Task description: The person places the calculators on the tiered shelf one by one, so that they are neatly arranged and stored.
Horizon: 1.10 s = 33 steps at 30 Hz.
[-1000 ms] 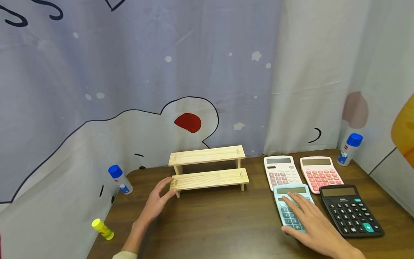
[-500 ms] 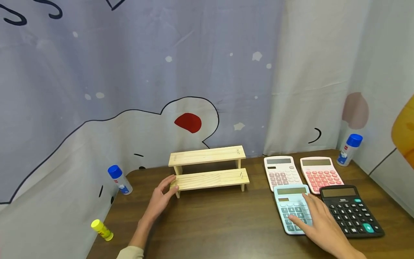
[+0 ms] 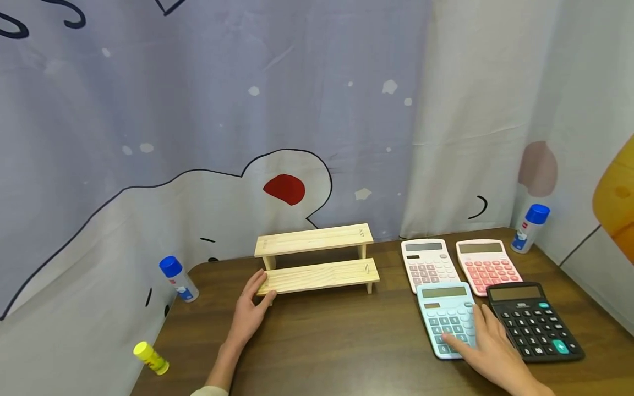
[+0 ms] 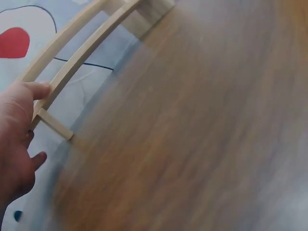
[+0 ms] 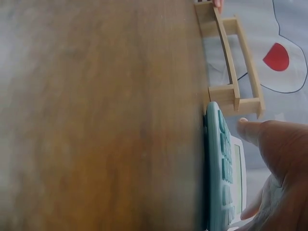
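Note:
My left hand [image 3: 250, 313] holds the left end of a two-tier wooden stand [image 3: 319, 276], thumb at the front edge of the lower board and fingers at its back. The left wrist view shows this thumb [image 4: 37, 90] against the board. On the right, my right hand [image 3: 495, 346] is over the lower right part of a light blue calculator [image 3: 446, 305]. Its fingers lie along the calculator's right side, with the thumb over the keys. In the right wrist view the thumb [image 5: 252, 130] stands off the key face of the blue calculator [image 5: 219, 163].
Behind the blue calculator lie a white calculator [image 3: 428, 258] and a pink one [image 3: 487, 264]; a black calculator [image 3: 535, 324] is at its right. Blue-capped bottles stand at left [image 3: 179, 279] and right [image 3: 530, 228]. A yellow tube [image 3: 151, 357] is near the table's left edge. A printed curtain [image 3: 297, 110] hangs behind.
My right hand has slid right across the blue calculator, uncovering its display and most keys. The left hand has closed in on the stand's lower board. The head view has shifted slightly.

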Motion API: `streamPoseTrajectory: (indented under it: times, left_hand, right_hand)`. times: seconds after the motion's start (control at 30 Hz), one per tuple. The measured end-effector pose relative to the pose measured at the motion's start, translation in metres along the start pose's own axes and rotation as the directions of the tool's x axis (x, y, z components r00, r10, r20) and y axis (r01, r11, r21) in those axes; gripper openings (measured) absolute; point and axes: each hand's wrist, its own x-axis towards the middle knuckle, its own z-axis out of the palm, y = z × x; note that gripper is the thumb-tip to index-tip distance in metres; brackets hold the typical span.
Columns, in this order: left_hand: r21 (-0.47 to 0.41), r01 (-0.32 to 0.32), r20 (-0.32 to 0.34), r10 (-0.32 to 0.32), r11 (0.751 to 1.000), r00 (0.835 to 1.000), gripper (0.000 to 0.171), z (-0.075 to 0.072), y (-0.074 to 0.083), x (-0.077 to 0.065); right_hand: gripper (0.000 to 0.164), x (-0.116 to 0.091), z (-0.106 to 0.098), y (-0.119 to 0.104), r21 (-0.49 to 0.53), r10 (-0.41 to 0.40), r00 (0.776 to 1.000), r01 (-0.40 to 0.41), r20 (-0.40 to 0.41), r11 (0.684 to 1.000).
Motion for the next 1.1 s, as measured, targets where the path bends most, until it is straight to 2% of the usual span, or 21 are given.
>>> streamPoseTrajectory:
  times: [0.13, 0.37, 0.5, 0.73, 1.1]
  left_hand:
    - [0.015, -0.027, -0.021, 0.027, 1.000, 0.999, 0.068, 0.002, -0.007, -0.004]
    - [0.041, -0.072, -0.044, 0.074, 0.997, 0.996, 0.068, 0.006, -0.014, -0.006]
    - [0.022, -0.065, -0.045, 0.066, 0.998, 0.997, 0.067, 0.008, -0.014, -0.007]
    - [0.041, -0.073, -0.050, 0.075, 0.996, 0.996, 0.067, 0.008, -0.014, -0.003]
    - [-0.012, -0.065, -0.066, 0.064, 0.998, 0.996, 0.065, 0.007, -0.016, -0.003]
  right_hand:
    - [0.124, 0.002, 0.003, -0.004, -0.011, 0.017, 0.999, -0.017, 0.032, 1.000]
    - [0.129, 0.005, 0.005, -0.010, -0.049, 0.043, 0.998, -0.041, 0.039, 0.998]
    - [0.134, 0.004, 0.010, -0.014, -0.094, 0.036, 0.999, -0.036, -0.009, 0.995]
    - [0.140, 0.004, 0.019, -0.021, -0.169, 0.010, 0.995, -0.026, -0.097, 0.985]
    - [0.123, 0.004, 0.019, -0.027, -0.201, -0.025, 0.993, 0.000, -0.119, 0.980]
